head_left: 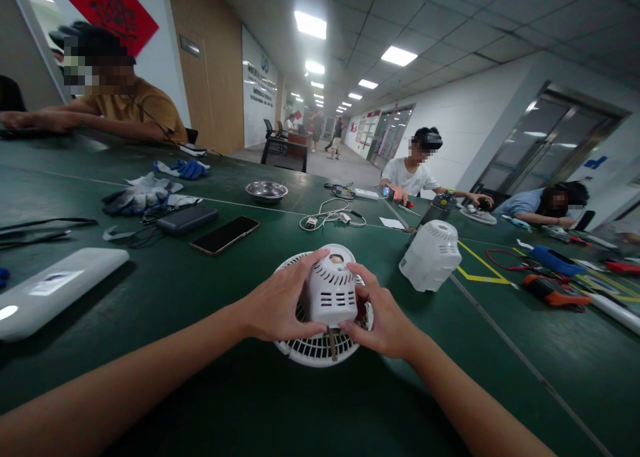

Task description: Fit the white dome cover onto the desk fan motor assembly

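A white plastic housing with slotted vents (333, 290) is held between my two hands, over a round white fan grille (314, 351). My left hand (283, 300) grips its left side, fingers at the top and thumb at the lower front edge. On the right side, my right hand (383, 313) grips it in the same way, thumb near the bottom edge. A narrow metal piece (333, 345) shows below the housing, over the grille. To the right, a second white vented housing (431, 257) stands on the green table (200, 383).
Around lie a phone (225, 235), a dark power bank (187, 220), gloves (143, 195), a metal bowl (267, 191), white cables (330, 218) and a long white device (63, 290). An orange multimeter (555, 290) lies at right. Several people sit around the table.
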A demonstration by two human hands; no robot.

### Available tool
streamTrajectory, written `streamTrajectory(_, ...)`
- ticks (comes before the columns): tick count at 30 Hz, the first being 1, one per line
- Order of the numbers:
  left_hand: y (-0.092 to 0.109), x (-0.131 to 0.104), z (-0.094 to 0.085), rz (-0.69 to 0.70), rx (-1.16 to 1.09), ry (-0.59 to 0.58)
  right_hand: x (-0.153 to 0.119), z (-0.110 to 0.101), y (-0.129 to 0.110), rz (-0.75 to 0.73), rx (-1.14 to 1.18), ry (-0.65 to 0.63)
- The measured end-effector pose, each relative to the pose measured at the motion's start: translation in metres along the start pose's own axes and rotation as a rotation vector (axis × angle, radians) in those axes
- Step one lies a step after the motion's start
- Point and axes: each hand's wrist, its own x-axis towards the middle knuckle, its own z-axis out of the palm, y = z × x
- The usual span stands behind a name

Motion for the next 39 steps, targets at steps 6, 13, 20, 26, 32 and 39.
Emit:
streamTrajectory(6, -0.006, 0.0, 0.017, -0.02, 0.076, 0.111, 0.0, 0.015, 0.003, 0.032, -0.221, 0.247)
streamTrajectory(13, -0.013, -0.001, 0.008, -0.107, 0.062, 0.1, 0.001, 0.009, 0.01, 0.034, -0.24, 0.31)
streamTrajectory(20, -0.04, -0.001, 0.011, -0.518, -0.245, 0.234, 0.004, 0.002, 0.029, 0.214, -0.11, 0.303)
streamTrajectory(26, -0.041, -0.006, 0.004, -0.376, -0.426, 0.378, 0.004, 0.002, 0.027, 0.217, 0.274, 0.425)
streamTrajectory(32, -0.051, -0.002, 0.007, -0.282, -0.237, 0.54, 0.005, -0.001, 0.021, 0.341, 0.902, 0.518)
streamTrajectory(39, -0.045, -0.001, 0.001, -0.373, -0.573, 0.409, 0.001, 0.001, 0.021, 0.294, 1.056, 0.276)
